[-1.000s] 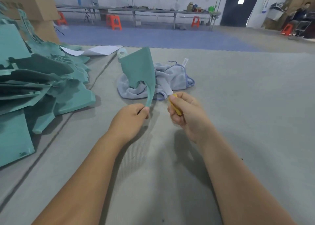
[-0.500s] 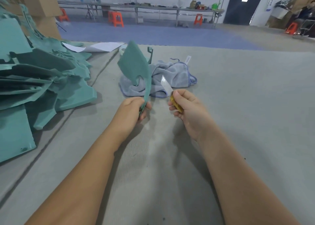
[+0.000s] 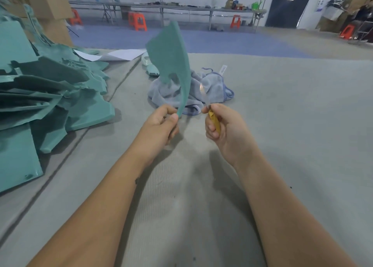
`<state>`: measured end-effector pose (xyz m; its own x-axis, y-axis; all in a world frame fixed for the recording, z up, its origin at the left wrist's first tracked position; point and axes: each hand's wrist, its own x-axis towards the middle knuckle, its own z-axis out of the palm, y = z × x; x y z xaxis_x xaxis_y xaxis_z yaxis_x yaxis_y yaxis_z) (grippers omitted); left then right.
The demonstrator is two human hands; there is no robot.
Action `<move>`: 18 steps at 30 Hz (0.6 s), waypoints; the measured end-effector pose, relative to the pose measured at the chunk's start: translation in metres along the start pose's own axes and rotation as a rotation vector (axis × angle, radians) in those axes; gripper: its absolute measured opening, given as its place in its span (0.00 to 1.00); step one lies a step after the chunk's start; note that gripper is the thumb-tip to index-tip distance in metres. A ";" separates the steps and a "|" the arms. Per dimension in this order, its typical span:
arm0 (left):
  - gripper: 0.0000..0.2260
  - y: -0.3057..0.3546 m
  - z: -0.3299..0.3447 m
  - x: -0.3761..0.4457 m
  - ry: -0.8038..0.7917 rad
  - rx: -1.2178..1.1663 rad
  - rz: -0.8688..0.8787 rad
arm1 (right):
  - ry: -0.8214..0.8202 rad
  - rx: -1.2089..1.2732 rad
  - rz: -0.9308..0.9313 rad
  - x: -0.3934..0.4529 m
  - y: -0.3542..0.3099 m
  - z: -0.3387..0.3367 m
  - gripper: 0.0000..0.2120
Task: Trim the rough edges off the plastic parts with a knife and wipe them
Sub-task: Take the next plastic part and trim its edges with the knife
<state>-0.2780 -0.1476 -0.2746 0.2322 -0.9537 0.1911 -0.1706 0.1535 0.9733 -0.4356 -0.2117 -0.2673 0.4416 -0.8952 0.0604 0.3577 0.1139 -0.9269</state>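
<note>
My left hand (image 3: 161, 123) pinches the narrow lower tip of a teal plastic part (image 3: 171, 58) and holds it upright above the table. My right hand (image 3: 222, 125) grips a knife (image 3: 214, 121) with a yellow handle, its pale blade pointing up just right of the part's lower edge. The blade is blurred and does not clearly touch the part. A grey-blue cloth (image 3: 210, 89) lies crumpled on the table behind both hands.
A large heap of teal plastic parts (image 3: 46, 93) fills the left side of the grey felt-covered table (image 3: 292, 135). White paper (image 3: 117, 55) and a small teal piece (image 3: 152, 70) lie behind the cloth. Cardboard boxes (image 3: 44, 2) stand at the far left.
The left hand has raised the teal part higher and turned it, so its broad face shows more. The right hand with the knife has stayed close beside it.
</note>
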 end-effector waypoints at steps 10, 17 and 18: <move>0.06 -0.001 -0.001 -0.004 0.127 0.539 0.171 | 0.165 0.015 0.011 0.005 0.003 -0.006 0.13; 0.04 -0.004 0.020 -0.008 -0.047 0.767 0.357 | 0.153 0.329 -0.111 -0.001 -0.010 -0.010 0.10; 0.04 -0.006 0.024 -0.008 -0.078 0.772 0.340 | 0.147 0.335 -0.115 -0.001 -0.010 -0.011 0.10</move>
<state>-0.3016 -0.1470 -0.2850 -0.0120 -0.9071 0.4207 -0.8316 0.2427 0.4995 -0.4487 -0.2168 -0.2618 0.2691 -0.9597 0.0809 0.6580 0.1219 -0.7431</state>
